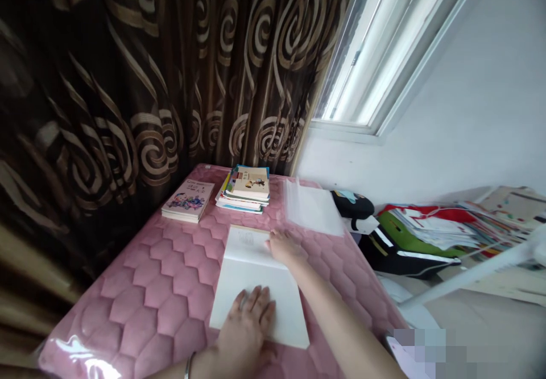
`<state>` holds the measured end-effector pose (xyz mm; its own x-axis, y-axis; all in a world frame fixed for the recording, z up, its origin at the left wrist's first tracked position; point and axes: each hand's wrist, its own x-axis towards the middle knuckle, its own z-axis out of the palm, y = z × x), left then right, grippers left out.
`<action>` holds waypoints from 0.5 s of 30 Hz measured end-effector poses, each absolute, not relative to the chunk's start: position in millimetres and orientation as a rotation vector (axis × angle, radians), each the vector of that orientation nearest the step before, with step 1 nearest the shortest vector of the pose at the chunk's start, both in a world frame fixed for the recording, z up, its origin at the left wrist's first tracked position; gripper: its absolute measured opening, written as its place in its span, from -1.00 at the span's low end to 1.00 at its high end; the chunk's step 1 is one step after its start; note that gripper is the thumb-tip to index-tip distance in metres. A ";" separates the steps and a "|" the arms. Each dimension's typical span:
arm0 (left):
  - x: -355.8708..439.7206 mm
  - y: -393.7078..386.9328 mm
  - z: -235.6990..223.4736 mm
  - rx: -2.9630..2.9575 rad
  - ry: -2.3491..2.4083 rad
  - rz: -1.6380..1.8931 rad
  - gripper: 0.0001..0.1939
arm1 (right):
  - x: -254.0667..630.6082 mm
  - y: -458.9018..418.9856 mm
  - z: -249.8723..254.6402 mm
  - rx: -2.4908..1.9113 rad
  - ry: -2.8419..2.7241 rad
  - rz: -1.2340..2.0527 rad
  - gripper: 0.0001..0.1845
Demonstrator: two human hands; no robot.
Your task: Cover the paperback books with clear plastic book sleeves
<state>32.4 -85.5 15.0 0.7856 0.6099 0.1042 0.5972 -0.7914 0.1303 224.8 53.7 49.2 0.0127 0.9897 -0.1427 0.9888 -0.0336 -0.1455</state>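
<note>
An open book (260,248) with mostly blank pages lies on a pink quilted surface, its fold running left to right. My left hand (249,319) rests palm down on the near page, fingers spread. At the far page's right edge is my right hand (284,247), its fingers curled over the edge with the thumb on the paper. A bracelet (190,365) circles my left wrist. Beyond the open book stands a pile of books (249,188), and left of it sits a low stack with a pink cover (188,200).
Clear plastic sheets (315,208) lie at the far right of the pink mattress (162,288). Patterned brown curtains (239,71) hang along the far and left sides. To the right are a black bag (354,205), heaped papers (430,228) and a white slanting pole (464,276).
</note>
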 end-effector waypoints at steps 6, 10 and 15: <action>40.2 -75.3 15.1 3.135 0.877 0.190 -0.39 | 220.9 76.5 45.4 -2.059 -2.222 0.377 -0.60; 47.7 -83.4 8.1 3.328 0.828 0.260 -0.58 | 221.9 92.9 46.2 -2.043 -2.190 0.389 -0.52; 51.1 -84.5 9.7 3.440 0.688 0.327 -0.63 | 228.2 102.9 52.9 -2.021 -2.155 0.473 -0.73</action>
<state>51.1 -84.5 9.7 0.9098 0.3332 0.2477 0.4024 -0.8545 -0.3284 228.2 102.9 52.9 -0.0813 0.9911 -0.1054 0.9441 0.0427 -0.3269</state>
